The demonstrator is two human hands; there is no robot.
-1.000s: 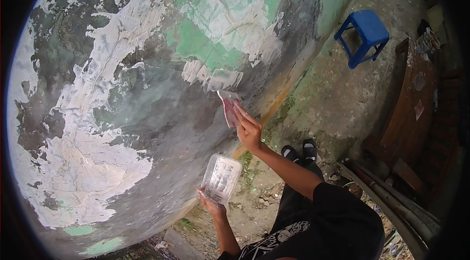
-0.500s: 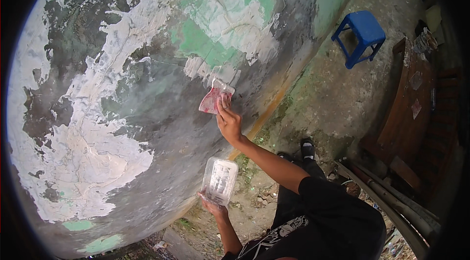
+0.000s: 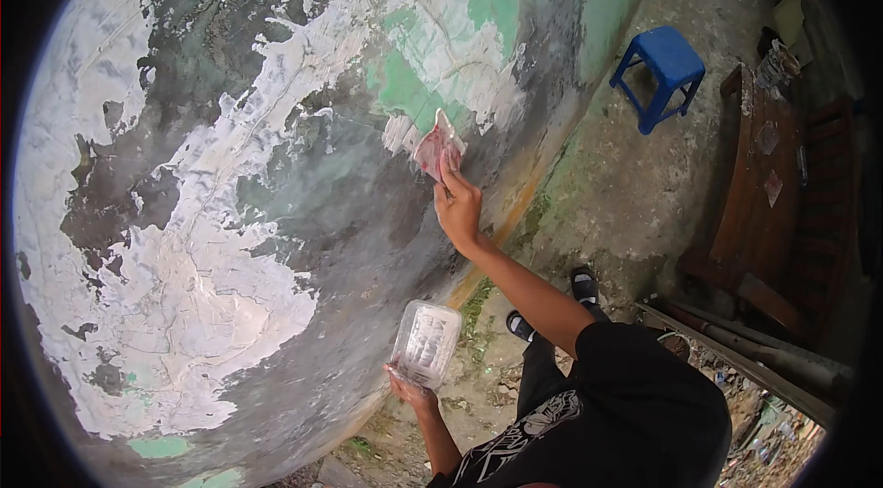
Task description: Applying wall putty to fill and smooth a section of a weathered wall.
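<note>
Right hand: The thin pink and white scraper [image 3: 430,152] is pinched between the thumb and fingers of the right hand [image 3: 457,206]. The arm is stretched out toward the wall.
Scraper: It is held up at the wall [image 3: 359,226], just below a green patch [image 3: 405,88] and beside a small white smear [image 3: 398,134]. Whether its edge is pressed on the wall cannot be told for sure.
Left hand: The near end of a clear plastic tray [image 3: 406,333] is gripped by the left hand [image 3: 411,389], with the fingers bent around it. Some white stuff can be seen on the fingers.
Tray: It is held near the foot of the wall, lower than the scraper and well apart from it. White paste [image 3: 429,343] is spread over its bottom.
Wall: Big white patches are seen on dark grey, with bits of green.
Stool: A blue stool [image 3: 670,57] is seen on the ground [image 3: 625,198], away from the hands.
Wooden surface: Two small flat pieces [image 3: 774,187] are laid on the brown surface [image 3: 756,230] at the far right.
Feet: Dark sandals [image 3: 584,286] are worn on both feet.
</note>
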